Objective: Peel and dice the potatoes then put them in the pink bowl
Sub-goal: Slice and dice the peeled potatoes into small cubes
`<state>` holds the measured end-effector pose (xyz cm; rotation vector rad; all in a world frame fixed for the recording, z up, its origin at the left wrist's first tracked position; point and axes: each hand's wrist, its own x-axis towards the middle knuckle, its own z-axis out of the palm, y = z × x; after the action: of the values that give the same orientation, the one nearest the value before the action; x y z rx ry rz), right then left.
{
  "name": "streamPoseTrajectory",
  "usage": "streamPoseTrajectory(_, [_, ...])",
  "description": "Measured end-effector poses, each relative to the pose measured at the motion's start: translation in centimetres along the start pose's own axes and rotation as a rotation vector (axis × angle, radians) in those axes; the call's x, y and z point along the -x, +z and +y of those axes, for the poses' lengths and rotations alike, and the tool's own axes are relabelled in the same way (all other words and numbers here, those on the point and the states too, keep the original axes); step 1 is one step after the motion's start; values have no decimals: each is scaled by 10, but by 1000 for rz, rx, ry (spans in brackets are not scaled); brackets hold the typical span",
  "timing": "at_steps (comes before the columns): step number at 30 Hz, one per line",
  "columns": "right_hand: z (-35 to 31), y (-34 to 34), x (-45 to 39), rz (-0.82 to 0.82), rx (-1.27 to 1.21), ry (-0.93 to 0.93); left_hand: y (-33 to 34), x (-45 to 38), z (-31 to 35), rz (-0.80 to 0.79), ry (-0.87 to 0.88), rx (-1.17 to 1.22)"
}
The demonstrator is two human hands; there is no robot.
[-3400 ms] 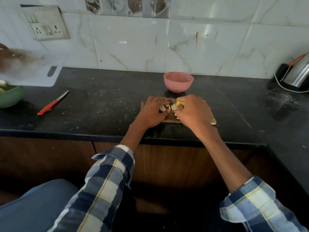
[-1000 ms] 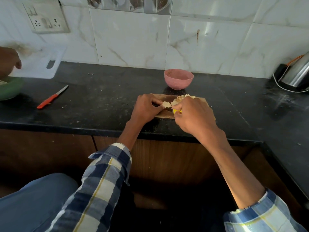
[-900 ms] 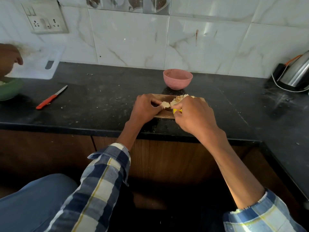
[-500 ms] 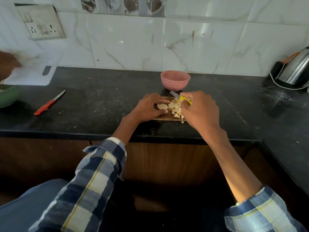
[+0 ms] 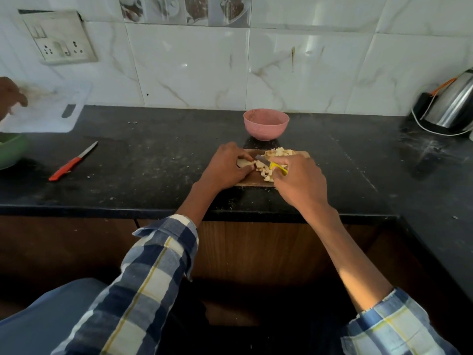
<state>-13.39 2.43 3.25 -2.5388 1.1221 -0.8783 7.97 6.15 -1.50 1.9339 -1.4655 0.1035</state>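
left hand (image 5: 225, 166) fingers curled on a potato slice (image 5: 243, 163) atop the wooden board (image 5: 252, 179); right hand (image 5: 298, 181) gripping a yellow-handled knife (image 5: 271, 164) over diced potato (image 5: 276, 152). empty pink bowl (image 5: 266, 124) just behind on the bench (image 5: 153, 162).

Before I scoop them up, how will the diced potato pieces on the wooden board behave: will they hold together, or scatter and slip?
The diced potato pieces lie as a loose pile of small separate chunks, so they will probably scatter rather than move together. Their freshly cut faces are likely damp and a bit slippery. Several sit near the edge of the wooden board, so a push may spill some onto the counter.
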Motion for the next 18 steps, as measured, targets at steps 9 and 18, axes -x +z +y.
streamPoseTrajectory(9, [-4,10,5,2,33,-45,-16,0,-1,-100,-12,42])
streamPoseTrajectory(18, [-3,12,1,8,50,-40,4,14,20,74,-160,37])
